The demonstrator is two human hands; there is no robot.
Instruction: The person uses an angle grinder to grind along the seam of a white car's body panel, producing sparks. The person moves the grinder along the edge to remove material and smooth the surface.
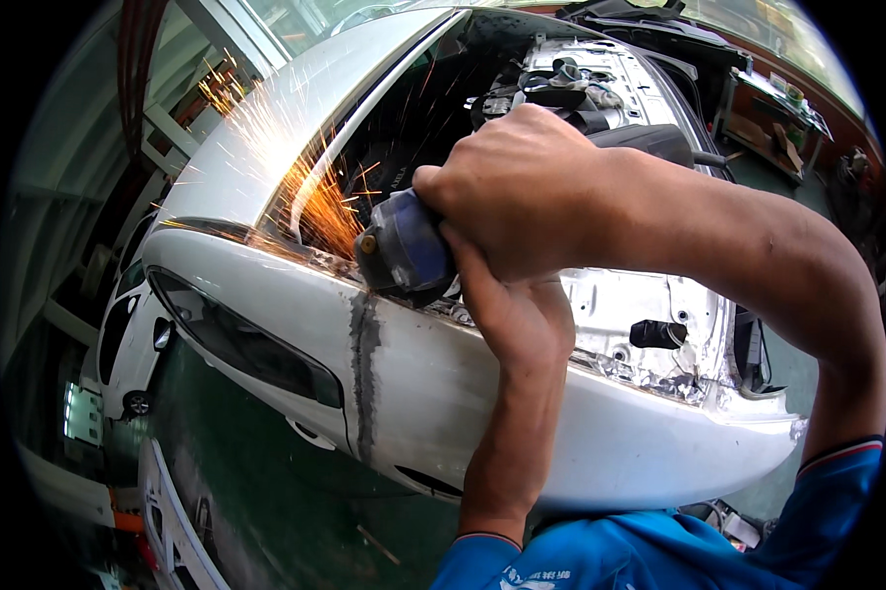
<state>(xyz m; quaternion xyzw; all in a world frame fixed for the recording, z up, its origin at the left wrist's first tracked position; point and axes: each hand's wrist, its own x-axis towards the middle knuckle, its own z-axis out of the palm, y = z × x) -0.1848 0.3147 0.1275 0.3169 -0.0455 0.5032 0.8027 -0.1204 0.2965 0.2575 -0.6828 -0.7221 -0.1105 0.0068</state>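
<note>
Blue shirt (649,551) fills the lower edge, nearest my camera, and from my remote seat I see two bare arms reaching up from it. My right hand (522,187) is closed around a blue-and-black power grinder (418,246); my left hand (517,315) grips it from below, thumb along its side, other fingers hidden. The grinder sits mid-picture at the edge of a white car body (443,393), just above a dark grey vertical strip (366,374). Orange sparks (325,216) spray up and left across the bodywork
</note>
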